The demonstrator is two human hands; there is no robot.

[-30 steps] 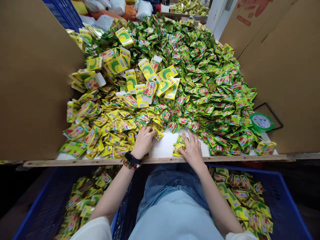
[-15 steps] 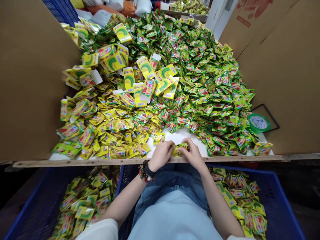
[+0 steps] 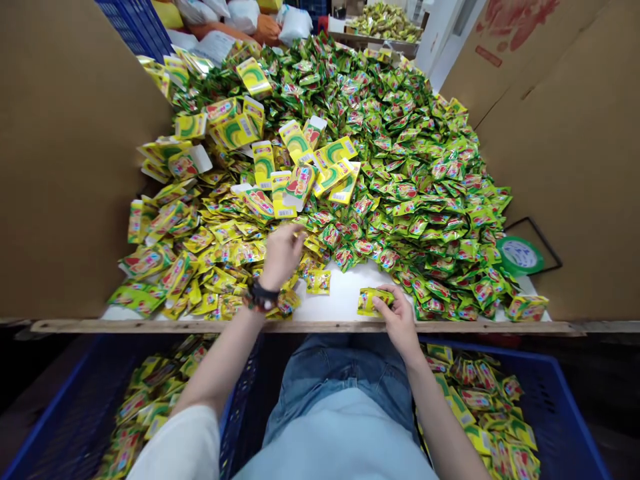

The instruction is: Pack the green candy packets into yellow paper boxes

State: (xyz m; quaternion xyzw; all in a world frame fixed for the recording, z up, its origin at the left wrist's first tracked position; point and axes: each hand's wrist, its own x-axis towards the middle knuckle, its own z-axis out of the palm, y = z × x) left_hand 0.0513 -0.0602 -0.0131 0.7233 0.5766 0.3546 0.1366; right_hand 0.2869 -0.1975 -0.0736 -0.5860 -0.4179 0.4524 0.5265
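Note:
My right hand (image 3: 397, 315) is closed on a yellow candy packet (image 3: 371, 301), thumb on top, just above the table's front edge. Green may show at the packet's end under my fingers; how many layers there are I cannot make out. My left hand (image 3: 283, 252) is over the yellow packets (image 3: 240, 252), just below the small yellow cartons (image 3: 284, 195). Its fingers are partly hidden and smeared, so their grip does not show. A single yellow packet (image 3: 318, 282) lies on the white tabletop (image 3: 345, 307) between my hands.
Green packets (image 3: 425, 180) are heaped across the back and right. Cardboard walls (image 3: 560, 167) flank the table, with a green tape roll (image 3: 520, 256) at the right one. Below the wooden edge (image 3: 200, 326), blue crates (image 3: 565, 413) hold filled cartons (image 3: 465, 407).
My left hand has let go of the yellow packet and moved up and left toward the cartons. My right hand keeps the packet and has shifted slightly right.

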